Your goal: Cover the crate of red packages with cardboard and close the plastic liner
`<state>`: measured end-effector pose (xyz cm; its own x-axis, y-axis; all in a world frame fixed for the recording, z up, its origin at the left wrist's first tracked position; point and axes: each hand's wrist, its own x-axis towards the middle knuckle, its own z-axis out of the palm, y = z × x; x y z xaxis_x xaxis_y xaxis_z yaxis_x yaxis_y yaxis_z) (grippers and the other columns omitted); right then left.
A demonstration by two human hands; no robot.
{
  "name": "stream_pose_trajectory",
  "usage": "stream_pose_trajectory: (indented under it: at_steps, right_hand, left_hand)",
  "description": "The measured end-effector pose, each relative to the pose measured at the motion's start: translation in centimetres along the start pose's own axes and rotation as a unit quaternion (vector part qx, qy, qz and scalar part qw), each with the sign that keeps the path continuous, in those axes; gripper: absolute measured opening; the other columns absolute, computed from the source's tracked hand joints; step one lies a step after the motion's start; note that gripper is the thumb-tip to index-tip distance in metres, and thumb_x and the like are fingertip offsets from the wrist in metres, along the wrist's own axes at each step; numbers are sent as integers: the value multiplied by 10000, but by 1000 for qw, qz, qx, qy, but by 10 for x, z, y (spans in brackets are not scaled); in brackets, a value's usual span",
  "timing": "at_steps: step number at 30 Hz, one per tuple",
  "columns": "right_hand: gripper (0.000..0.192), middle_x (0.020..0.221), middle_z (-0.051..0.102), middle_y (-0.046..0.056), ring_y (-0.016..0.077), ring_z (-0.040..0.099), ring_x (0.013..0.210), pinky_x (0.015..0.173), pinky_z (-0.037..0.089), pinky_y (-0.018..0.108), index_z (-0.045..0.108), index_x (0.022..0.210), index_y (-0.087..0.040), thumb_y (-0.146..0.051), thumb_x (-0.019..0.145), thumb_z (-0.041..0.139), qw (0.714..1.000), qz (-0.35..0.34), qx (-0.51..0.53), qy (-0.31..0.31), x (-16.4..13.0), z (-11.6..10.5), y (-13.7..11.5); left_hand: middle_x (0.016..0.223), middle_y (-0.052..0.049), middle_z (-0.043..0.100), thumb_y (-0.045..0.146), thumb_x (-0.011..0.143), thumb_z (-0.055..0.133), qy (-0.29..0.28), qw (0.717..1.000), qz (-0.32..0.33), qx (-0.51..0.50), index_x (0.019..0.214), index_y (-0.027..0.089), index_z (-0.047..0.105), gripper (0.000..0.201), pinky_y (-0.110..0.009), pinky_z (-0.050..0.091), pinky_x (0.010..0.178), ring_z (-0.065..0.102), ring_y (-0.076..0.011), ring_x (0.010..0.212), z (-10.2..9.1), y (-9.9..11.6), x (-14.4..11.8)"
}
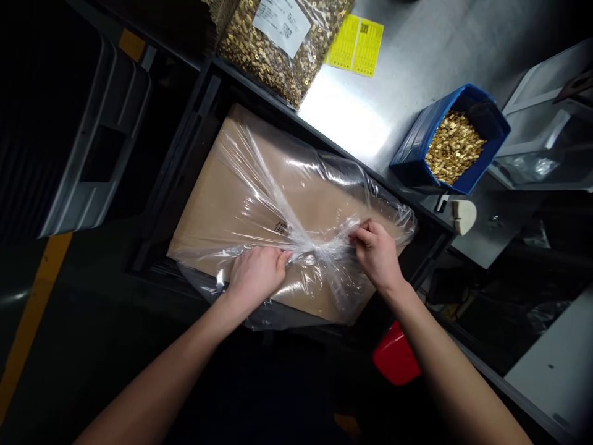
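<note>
Clear film: the clear plastic film (291, 213) lies mid-view, over brown cardboard (222, 191), drawn into a tight white gather (315, 248); whether that is a knot or only a twist I cannot tell.
Long axis: the cardboard runs from ten to four o'clock, while the gathered strand between the hands runs roughly from nine to three.
Left grip: the left hand (258, 272) sits between eight and nine o'clock from the gather, thumb and curled fingers pinching bunched film; the gather lies at about three o'clock from its fingertips.
Right grip: the right hand (377, 253) sits at about three o'clock, fingertips pinching the opposite bunch, with the gather at about nine.
Nearer hand: the left, by a little.
Printing: a dark character (280, 227) shows through the film, just above the left fingers.
Blue bin: at two o'clock, the blue bin (414, 143) holds many small brass pieces (451, 151).
Clear bag: near twelve o'clock, the clear bag (269, 62) on the metal bench (407, 62) is full of similar pieces, under a white label (283, 25).
Yellow paper: beside that bag, the yellow paper (368, 46) lies toward one o'clock.
Red container: at five o'clock, the red container (396, 357) is partly in shadow, its contents hidden.
</note>
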<state>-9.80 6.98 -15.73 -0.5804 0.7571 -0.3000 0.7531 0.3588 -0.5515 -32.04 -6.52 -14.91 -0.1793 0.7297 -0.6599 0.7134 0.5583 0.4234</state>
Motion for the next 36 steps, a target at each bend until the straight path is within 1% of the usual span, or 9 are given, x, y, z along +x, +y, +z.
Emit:
stream_pose_trajectory:
  at_steps: [3,6,11,15,20,25,27,31,36]
  right_hand:
    - [242,865,599,56,209,618,842,780,522,347,726,805,-194,-96,919,536,1000,-1,3,-8,1,3,12]
    - [238,912,597,57,207,630,854,771,536,339,750,995,-216,-142,987,524,1000,-2,28,-5,-28,-8,-5]
    - [534,1035,622,66,207,662,919,820,575,346,528,1505,-343,-119,1023,476,989,-17,145,-12,-88,-3,-58]
    - [305,1014,651,67,228,661,951,838,572,361,735,1238,-298,-233,1015,536,962,63,264,31,-76,6,-78]
    - [232,775,654,20,168,598,705,662,517,302,792,918,-222,-415,959,669,886,218,409,1,-36,-8,-71]
    - [489,1027,707,37,175,652,850,815,583,327,694,1297,-279,-478,859,782,807,206,551,-40,-31,-4,-52]
    - [604,1143,696,46,192,663,947,872,581,343,655,1355,-302,-448,801,847,824,193,531,-37,-32,1,-50]
    - [185,1056,719,59,214,664,989,897,552,359,804,1055,-246,-347,904,769,898,176,398,71,-32,9,-60]
    - [139,950,693,42,202,666,908,820,562,353,826,1028,-263,-245,947,714,936,140,273,175,-50,23,-65]
  left_hand:
    - [561,-59,632,463,989,496,0,1000,-6,15,603,211,634,481,-294,207,499,476,-186,454,0,-7,3]
    - [539,-31,614,504,1024,448,-23,999,23,-11,600,214,599,536,-289,250,500,528,-188,467,-14,-4,-12]
    - [574,4,640,427,1059,452,56,975,216,20,720,210,615,435,-299,300,505,566,-165,471,-29,32,-45]
    - [764,-25,718,338,1041,530,82,934,342,-58,866,196,651,256,-304,443,607,668,-184,684,-30,52,-36]
    - [1148,-85,706,280,979,643,40,945,281,-163,1161,205,687,201,-349,524,865,656,-233,1052,-20,41,3]
    - [863,-35,691,280,960,649,12,948,188,-256,789,191,745,216,-326,491,744,635,-190,808,2,36,22]
    - [862,-33,677,336,967,638,-1,942,161,-296,733,180,726,294,-308,483,709,620,-174,771,6,37,22]
    - [913,-42,679,338,976,607,-9,933,150,-326,748,177,722,302,-304,495,754,637,-183,838,7,37,19]
    - [1034,-61,735,343,978,605,28,900,80,-428,924,195,770,228,-328,505,918,684,-213,1003,19,38,21]
